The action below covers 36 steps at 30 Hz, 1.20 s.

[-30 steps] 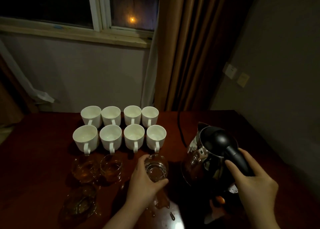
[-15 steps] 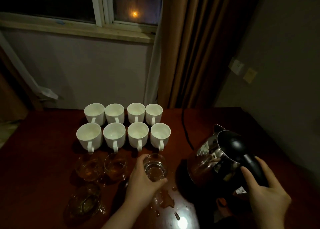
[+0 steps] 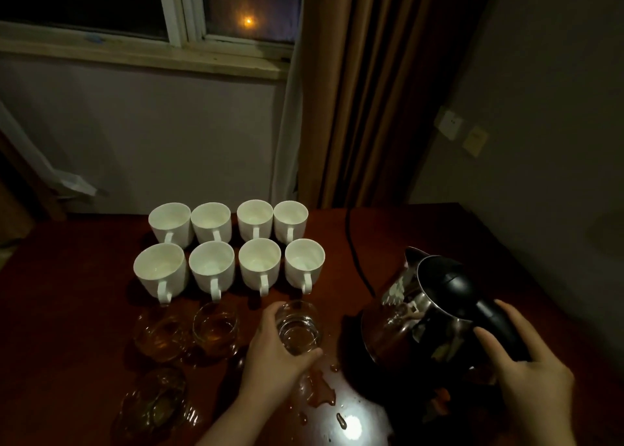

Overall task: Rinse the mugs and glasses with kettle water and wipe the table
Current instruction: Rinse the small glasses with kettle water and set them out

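- the kettle (image 3: 435,314) has come down from its raised tilt a second ago and now sits low on the worktop (image 3: 67,310), just left of the right hand (image 3: 526,374), which is still wrapped round its black handle.
- the left hand (image 3: 277,354) keeps its grasp on the same glass (image 3: 299,327), water inside, unmoved.
- this pour looks finished; swirling and emptying that glass likely comes next.
- spilled water (image 3: 320,391) near the left hand, so wiping remains.
- eight mugs (image 3: 260,260) beyond the left hand, unchanged.

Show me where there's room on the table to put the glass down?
Bare dark wooden table lies left of the eight white ceramic mugs, and behind the shiny steel kettle toward the right edge. It's crowded among the clear glasses, and spilled water puddles wet the near middle.
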Tool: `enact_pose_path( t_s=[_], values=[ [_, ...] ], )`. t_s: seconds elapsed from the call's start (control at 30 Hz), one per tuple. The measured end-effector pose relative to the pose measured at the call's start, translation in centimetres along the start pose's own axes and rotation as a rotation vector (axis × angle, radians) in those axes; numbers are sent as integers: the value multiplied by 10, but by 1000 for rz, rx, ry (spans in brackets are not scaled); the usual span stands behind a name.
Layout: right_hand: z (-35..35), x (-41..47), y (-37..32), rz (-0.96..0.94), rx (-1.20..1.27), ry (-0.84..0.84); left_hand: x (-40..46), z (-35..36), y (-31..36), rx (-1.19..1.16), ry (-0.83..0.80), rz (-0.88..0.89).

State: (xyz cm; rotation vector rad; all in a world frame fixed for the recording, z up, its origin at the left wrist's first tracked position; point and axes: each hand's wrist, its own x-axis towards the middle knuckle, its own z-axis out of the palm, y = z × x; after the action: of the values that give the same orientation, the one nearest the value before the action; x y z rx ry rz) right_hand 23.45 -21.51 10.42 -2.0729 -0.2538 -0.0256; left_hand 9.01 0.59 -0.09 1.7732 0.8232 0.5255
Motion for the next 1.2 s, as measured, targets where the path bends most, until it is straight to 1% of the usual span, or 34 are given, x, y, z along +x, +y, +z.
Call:
enact_pose_path(
  t_s=[0.2,0.27,0.33,0.37,0.4,0.47,0.5,0.53,0.57,0.63,0.67,0.7,0.73,0.8,0.93,0.97,1.07,1.2],
  values=[
    [29,1,14,-40,-85,160,-3,7,2,-7,-42,-3],
    [38,0,16,-46,-115,179,-4,7,2,-2,-44,-4],
    [37,1,19,-47,-183,162,-4,5,3,0,-38,-8],
    [35,2,18,-70,-256,171,-4,5,4,4,-37,-13],
    [32,1,16,-131,-317,205,-4,5,5,8,-38,-19],
    [36,-7,3,-300,-297,280,-4,4,7,12,-32,-23],
    [43,-14,-6,-362,-235,257,-4,3,7,14,-26,-24],
    [54,-21,-13,-386,-149,164,-3,1,7,19,-25,-28],
    [69,-28,-18,-346,-74,1,-2,0,7,31,-35,-36],
    [101,-39,-23,-106,-7,-394,1,-1,5,63,-48,-51],
    [118,-41,-22,25,9,-555,2,-1,3,80,-46,-53],
    [133,-44,-21,145,34,-677,3,-1,2,100,-45,-53],
    [147,-47,-19,232,59,-759,3,-2,2,123,-46,-54],
    [166,-50,-17,275,45,-805,6,-4,2,182,-36,-49],
    [192,-50,-19,350,101,-770,13,-12,-1,295,27,-13],
    [197,-49,-20,359,120,-762,14,-14,0,361,44,2],
    [206,-48,-27,350,128,-762,17,-19,1,656,92,13],
    [220,-44,-26,348,64,-769,25,-24,4,860,58,-14]
  ],
)
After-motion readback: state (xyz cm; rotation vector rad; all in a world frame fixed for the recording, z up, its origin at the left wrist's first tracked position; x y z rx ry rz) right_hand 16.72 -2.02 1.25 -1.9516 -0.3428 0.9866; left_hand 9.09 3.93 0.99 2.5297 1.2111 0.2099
